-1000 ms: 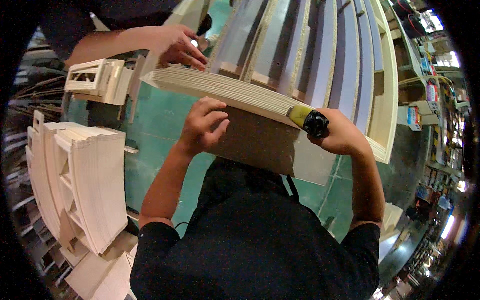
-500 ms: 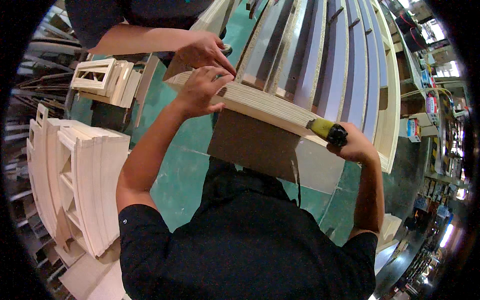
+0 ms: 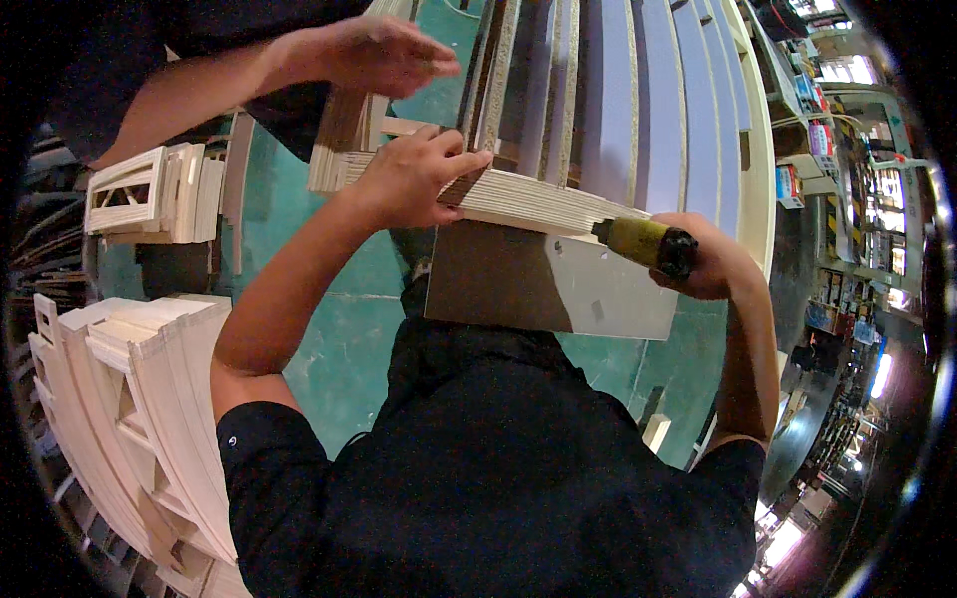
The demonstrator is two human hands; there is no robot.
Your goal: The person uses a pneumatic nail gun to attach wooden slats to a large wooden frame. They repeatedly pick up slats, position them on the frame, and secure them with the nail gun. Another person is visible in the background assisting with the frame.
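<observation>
My left hand [image 3: 409, 179] grips the left part of a layered pale wooden bar [image 3: 538, 206], fingers over the top and thumb on the near side. The bar runs along the near end of a row of long panels [image 3: 608, 110] with rough chipboard edges. In my right hand [image 3: 713, 261] is a yellow-green handheld power tool [image 3: 638, 242] with black ends. Its dark nose points left, at or close to the bar's near face; contact cannot be made out. A co-worker's hand [image 3: 394, 58] hovers beyond my left hand, fingers extended, holding nothing visible.
A flat grey-brown board [image 3: 518, 284] sits below the bar, in front of my legs. Pale wooden frames are stacked at left [image 3: 150, 399], with a smaller frame stack [image 3: 150, 194] behind. A pale wooden rail [image 3: 755, 149] borders the panels at right.
The co-worker's hand has lifted off the bar's left end and moved up and away. My left hand has shifted slightly right along the bar. My right hand still holds the tool, slightly higher in view.
</observation>
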